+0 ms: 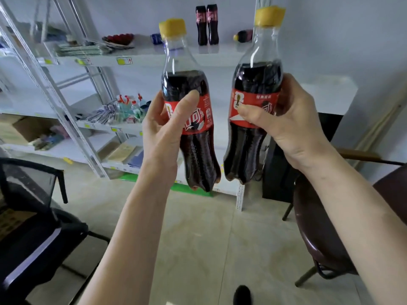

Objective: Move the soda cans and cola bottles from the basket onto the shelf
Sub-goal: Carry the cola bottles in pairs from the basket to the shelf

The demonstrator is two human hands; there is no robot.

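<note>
I hold two cola bottles upright in front of me, each with a yellow cap and a red label. My left hand (164, 130) grips the left cola bottle (193, 155) around its label. My right hand (286, 119) grips the right cola bottle (248, 155) the same way. Behind them runs the white shelf (143, 59). On its top board stand two cola bottles (207, 25) side by side, another bottle (243, 36) lies on its side to their right, and a blue can (156, 38) lies to their left. The basket is out of view.
The shelf also carries a red dish (119, 39), folded cloths (79, 49) and spray bottles (130, 106) lower down. A black mesh chair (28, 205) stands at the left, a dark round stool (326, 227) at the right, a black box (279, 168) beside the shelf.
</note>
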